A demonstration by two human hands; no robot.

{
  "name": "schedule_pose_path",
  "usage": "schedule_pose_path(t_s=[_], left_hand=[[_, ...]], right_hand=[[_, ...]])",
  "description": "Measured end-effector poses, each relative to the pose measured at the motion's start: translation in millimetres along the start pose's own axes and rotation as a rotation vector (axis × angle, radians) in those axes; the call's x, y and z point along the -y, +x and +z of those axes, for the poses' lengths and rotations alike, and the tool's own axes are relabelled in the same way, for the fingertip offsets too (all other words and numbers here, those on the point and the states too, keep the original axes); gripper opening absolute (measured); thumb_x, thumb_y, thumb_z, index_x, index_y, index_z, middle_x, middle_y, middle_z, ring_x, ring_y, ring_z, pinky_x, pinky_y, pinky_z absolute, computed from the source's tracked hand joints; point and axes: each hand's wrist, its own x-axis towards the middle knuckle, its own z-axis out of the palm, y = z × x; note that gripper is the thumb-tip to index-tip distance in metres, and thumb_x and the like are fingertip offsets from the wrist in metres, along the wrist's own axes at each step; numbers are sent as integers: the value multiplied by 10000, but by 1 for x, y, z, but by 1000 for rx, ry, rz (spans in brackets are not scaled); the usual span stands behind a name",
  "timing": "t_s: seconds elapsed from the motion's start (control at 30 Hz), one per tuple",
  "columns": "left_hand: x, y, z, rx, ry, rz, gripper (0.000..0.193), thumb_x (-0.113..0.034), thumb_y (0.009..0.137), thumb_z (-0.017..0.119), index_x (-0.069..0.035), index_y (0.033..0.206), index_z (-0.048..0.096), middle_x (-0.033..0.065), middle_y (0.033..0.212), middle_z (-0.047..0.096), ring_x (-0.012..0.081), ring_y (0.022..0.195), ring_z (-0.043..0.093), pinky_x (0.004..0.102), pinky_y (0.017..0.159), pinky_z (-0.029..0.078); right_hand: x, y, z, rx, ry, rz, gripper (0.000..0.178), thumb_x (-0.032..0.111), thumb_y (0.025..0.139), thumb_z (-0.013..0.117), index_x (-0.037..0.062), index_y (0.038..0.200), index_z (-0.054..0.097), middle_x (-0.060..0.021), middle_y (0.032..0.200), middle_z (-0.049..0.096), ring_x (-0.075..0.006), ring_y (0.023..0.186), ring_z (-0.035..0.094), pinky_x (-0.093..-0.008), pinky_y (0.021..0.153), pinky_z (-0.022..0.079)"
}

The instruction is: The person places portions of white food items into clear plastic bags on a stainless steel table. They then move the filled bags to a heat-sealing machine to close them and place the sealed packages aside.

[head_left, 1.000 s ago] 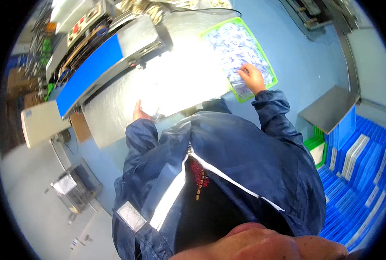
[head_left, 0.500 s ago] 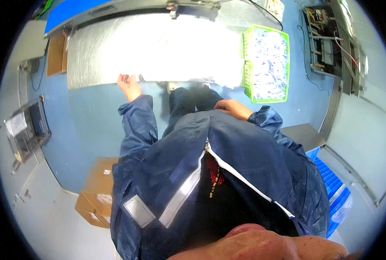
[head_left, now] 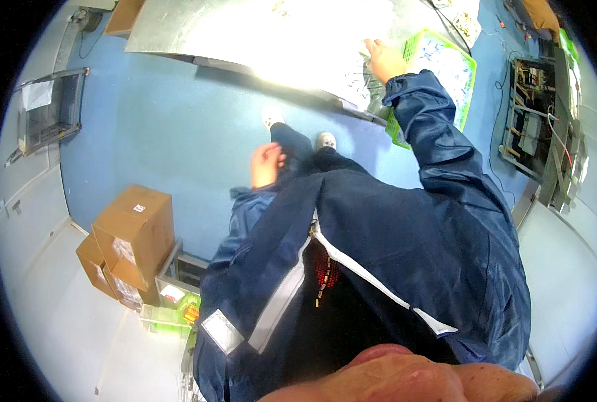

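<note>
My right hand reaches over the right part of the brightly lit worktable, beside a green plastic basket. Its fingers point away from me, partly stretched and apart, with nothing visible in them. Just below the hand, a bundle of thin, shiny strips lies at the table's near edge; glare and my sleeve hide part of it. The basket holds many small white-and-blue pieces. Low in front of my body, my left hand hangs away from the table, its fingers loosely bent and apart, holding nothing I can see.
Cardboard boxes stand at the left, with a green-and-clear container near them. A metal-framed stand is at the far left. On the right are an open equipment rack and cables on the blue floor.
My right hand has moved from my waist out to the table beside the basket. The left has drawn back from the table edge toward my body. My view has turned and shifted.
</note>
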Motion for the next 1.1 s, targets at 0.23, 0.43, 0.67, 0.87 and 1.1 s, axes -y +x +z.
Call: schedule_pose_path(t_s=[0.23,0.43,0.67,0.87,1.1], left_hand=[[-68,61,150,414,60,49,515,-208,898,651,-12,1334,460,168,1309,545,236,1171,537,380,942,465],[-75,101,176,428,-116,-208,457,-357,908,650,-72,1247,541,92,1199,579,191,953,567,363,850,516],[-125,59,123,817,-376,-132,537,-383,986,517,-24,1377,440,142,1305,577,277,1169,587,435,1013,466],[-258,31,145,1109,-361,-93,650,-327,878,698,17,1368,441,169,1268,601,267,1153,602,410,991,489],[-316,35,136,716,-161,165,418,-67,888,641,22,1272,503,107,1131,639,201,986,643,314,868,522]], right_hand=[[21,-27,11,93,85,368,677,426,719,712,-31,1190,549,-257,1148,601,-396,1053,599,-452,931,473],[23,-24,-21,318,545,257,591,440,713,749,-29,1056,644,-194,864,674,-329,895,659,-370,821,508],[59,-100,-122,434,1486,285,391,339,937,607,63,1213,602,-75,1113,624,-169,993,595,-306,870,465],[107,-87,-140,-202,2210,316,458,226,942,626,-13,1315,509,-117,1243,600,-192,1094,591,-364,921,480],[78,-77,-234,-589,1240,536,231,130,891,680,6,1083,643,-30,893,678,-101,754,611,-254,652,488]])
